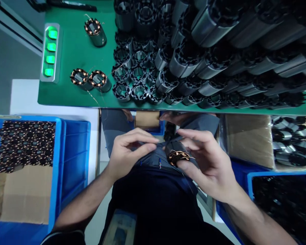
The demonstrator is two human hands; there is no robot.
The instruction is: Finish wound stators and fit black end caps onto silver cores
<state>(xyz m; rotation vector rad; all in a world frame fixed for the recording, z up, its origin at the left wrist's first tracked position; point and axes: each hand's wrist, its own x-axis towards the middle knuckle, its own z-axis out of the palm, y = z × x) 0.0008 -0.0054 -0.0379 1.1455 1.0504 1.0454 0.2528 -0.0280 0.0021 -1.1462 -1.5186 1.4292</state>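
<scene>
Head view: grips a copper-wound coil [177, 154] in the right hand [209, 166], thumb and fingers wrapped round its dark body. Pinches the fingertips of the left hand [127, 153] together just beside the coil, level with it; too fine to tell what lies between them. Holds both over the lap, below the edge of the green table [73, 51] with its loose coils [100, 80] and stacked metal cores [139, 73].

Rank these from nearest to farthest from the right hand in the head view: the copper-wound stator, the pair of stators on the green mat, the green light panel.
1. Copper-wound stator: held in the right hand.
2. Pair of stators: on the mat, up-left.
3. Green light panel: mat's far left edge.
</scene>
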